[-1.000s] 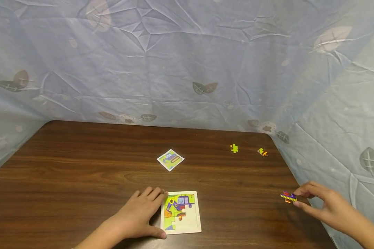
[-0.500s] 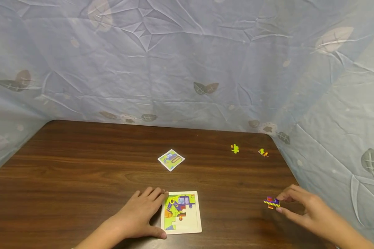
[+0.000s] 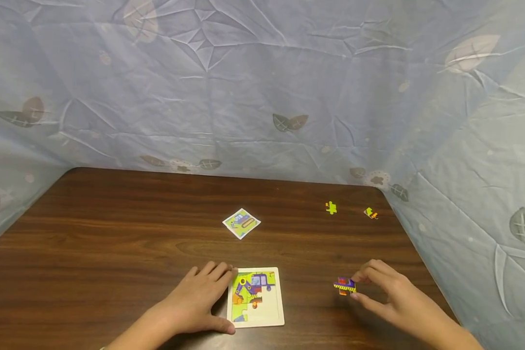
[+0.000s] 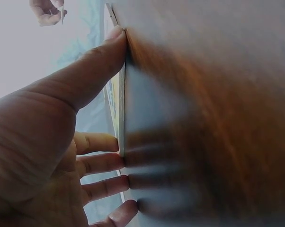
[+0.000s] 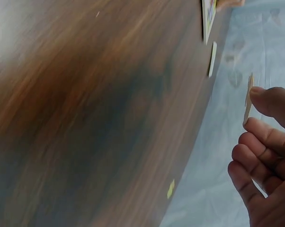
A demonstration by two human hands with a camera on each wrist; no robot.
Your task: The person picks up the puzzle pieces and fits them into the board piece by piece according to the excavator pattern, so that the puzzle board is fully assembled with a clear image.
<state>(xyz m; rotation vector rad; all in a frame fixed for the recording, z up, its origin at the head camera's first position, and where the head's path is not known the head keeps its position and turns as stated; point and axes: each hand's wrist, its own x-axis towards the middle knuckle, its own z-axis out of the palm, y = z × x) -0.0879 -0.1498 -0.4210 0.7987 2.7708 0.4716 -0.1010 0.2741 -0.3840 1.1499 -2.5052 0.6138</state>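
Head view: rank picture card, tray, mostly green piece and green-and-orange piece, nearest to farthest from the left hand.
1. Tray: touching the left hand.
2. Picture card: beyond the tray.
3. Mostly green piece: back right.
4. Green-and-orange piece: farther right.

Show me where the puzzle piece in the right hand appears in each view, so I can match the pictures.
Head: the puzzle piece is lower right of centre, pinched by the right hand.
Left wrist: top left, small and edge-on.
Right wrist: right of centre, edge-on.
Shared landmark: the puzzle board, lower centre in head, edge-on left of centre in left wrist, top right in right wrist.
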